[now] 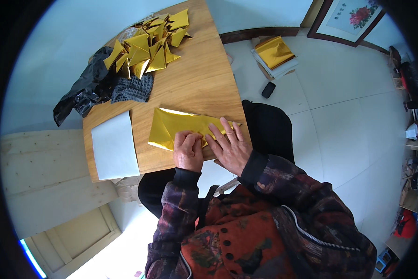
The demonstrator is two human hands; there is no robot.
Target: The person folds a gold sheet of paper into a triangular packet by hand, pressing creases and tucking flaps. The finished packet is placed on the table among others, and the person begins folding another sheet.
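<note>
A folded sheet of gold foil paper (170, 124) lies at the near edge of the wooden table (195, 88). My left hand (187, 151) is closed at the paper's near edge, with its fingers curled and pinching the foil. My right hand (231, 148) lies over the narrower right end, fingers stretched out and spread flat on it. Part of the near edge is hidden under both hands. To the left rests a stack of white-backed sheets (115, 146), flat on the table.
A heap of folded gold foil pieces (146, 46) fills the far left of the table, beside a black plastic bag (90, 81) and a dark grey textured cloth (132, 89). On the floor at right are a stack of gold paper (274, 52) and a small black object (268, 89).
</note>
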